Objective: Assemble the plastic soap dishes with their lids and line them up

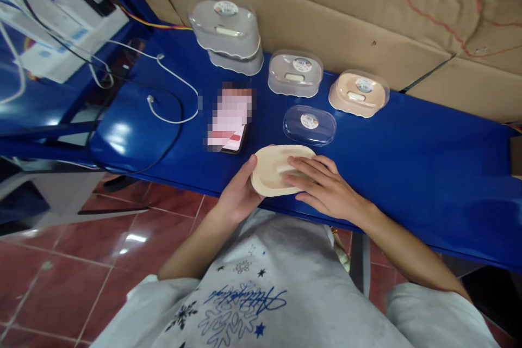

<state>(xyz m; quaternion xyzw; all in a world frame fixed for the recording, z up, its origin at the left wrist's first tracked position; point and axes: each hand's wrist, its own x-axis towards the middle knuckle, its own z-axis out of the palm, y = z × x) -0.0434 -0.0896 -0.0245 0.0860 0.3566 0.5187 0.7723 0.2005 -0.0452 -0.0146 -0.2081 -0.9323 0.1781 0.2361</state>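
Observation:
A cream oval box [267, 176], uncovered and shallow, is held above the front edge of the blue table. My left hand [240, 193] is closed round its left end, thumb on the rim and the other fingers mostly hidden underneath. Over the right part of the box lies my right hand [326, 185], its fingers stretched and apart, reaching into the hollow. The fingertips are slightly blurred there. Just beyond the box, a clear oval lid [310, 126] with a round label rests on the table.
Stacked grey boxes [228, 32], another grey box [294, 79] and a peach box [359, 95], all under clear lids, line the table's back. A phone [232, 119] lies left of the clear lid. Cables [175, 119] loop over the left side. Cardboard [326, 5] stands behind.

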